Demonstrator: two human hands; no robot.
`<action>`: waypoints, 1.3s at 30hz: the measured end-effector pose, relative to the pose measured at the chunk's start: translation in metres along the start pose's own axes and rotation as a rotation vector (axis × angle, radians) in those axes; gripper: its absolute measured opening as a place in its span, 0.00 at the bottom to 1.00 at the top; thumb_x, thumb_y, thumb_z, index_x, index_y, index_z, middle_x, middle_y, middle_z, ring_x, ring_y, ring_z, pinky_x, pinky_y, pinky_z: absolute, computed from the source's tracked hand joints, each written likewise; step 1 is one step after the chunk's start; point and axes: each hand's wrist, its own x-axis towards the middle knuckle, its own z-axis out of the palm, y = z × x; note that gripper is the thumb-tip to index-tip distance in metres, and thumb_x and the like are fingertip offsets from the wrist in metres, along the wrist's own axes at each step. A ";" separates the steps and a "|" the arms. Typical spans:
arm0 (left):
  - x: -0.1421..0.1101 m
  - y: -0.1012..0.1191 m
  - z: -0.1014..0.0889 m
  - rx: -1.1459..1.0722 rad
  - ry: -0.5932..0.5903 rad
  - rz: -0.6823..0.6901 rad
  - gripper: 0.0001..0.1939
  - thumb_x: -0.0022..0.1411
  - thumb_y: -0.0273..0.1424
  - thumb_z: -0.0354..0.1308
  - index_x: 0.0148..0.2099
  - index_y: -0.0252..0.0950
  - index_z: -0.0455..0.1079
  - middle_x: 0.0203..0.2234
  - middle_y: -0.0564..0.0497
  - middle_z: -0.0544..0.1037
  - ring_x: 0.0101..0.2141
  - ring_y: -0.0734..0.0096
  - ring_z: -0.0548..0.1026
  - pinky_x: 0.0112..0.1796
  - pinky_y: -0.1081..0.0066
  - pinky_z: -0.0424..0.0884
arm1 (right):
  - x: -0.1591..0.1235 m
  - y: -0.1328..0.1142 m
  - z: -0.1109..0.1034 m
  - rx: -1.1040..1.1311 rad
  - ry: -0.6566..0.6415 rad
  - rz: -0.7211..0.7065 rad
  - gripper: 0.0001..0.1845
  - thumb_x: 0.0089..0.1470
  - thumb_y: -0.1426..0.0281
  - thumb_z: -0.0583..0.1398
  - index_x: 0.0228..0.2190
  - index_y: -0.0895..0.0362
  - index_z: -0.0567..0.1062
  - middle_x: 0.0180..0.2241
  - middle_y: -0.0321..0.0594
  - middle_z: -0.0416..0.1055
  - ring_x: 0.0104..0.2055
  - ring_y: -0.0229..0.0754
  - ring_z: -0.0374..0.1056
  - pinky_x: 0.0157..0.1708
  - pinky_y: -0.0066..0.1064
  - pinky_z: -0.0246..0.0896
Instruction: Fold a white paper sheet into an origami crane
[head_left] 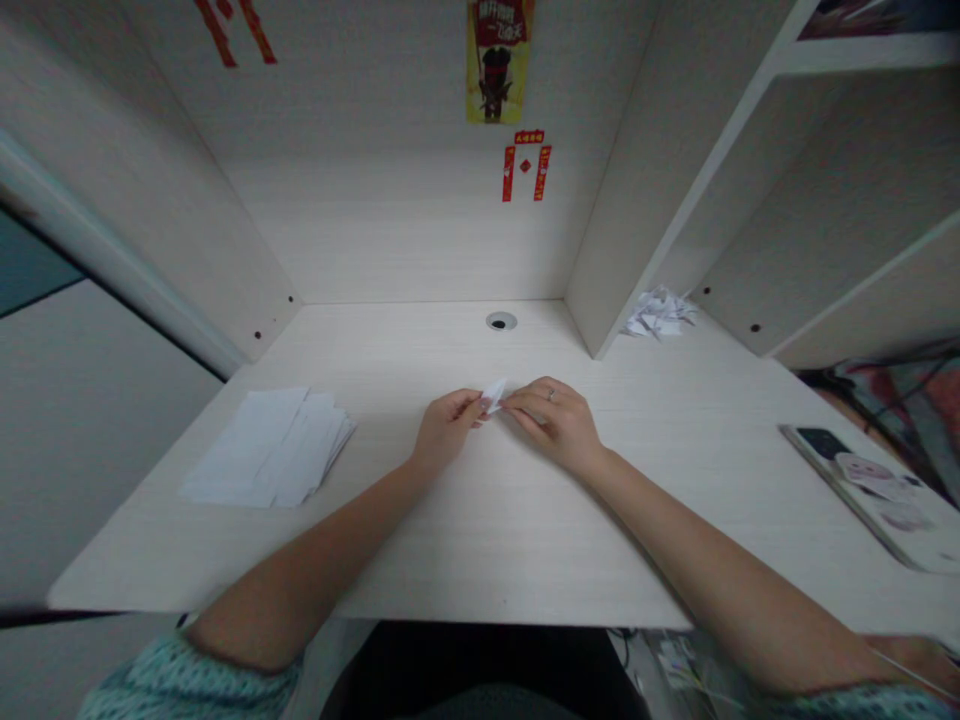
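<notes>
Folded paper (493,393) sat between hands, on near side of desk hole (501,321); tip pointed toward hole, long axis slanting rightward. Left hand (448,425) pinched paper; right hand (556,418) pinched right edge.

We find the folded piece (493,394) to be white paper, matt and smooth; the stacked sheets (274,450) and the heap of bits (660,313) likewise look like matt paper. The desktop (510,540) shows a pale wood-grain finish — smooth, low in sheen — and the back panel (375,200) appears similar. We note a rough, knitted cloth sleeve (191,680), a shiny metal ring (552,394) and a smooth, faintly glossy phone (874,500).
</notes>
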 end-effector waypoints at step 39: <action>0.004 -0.005 -0.005 0.044 0.061 -0.055 0.16 0.54 0.42 0.55 0.28 0.34 0.72 0.21 0.51 0.74 0.25 0.72 0.72 0.30 0.73 0.68 | -0.004 0.008 0.005 -0.117 -0.157 -0.030 0.12 0.57 0.70 0.55 0.39 0.54 0.78 0.27 0.39 0.77 0.29 0.39 0.70 0.38 0.33 0.63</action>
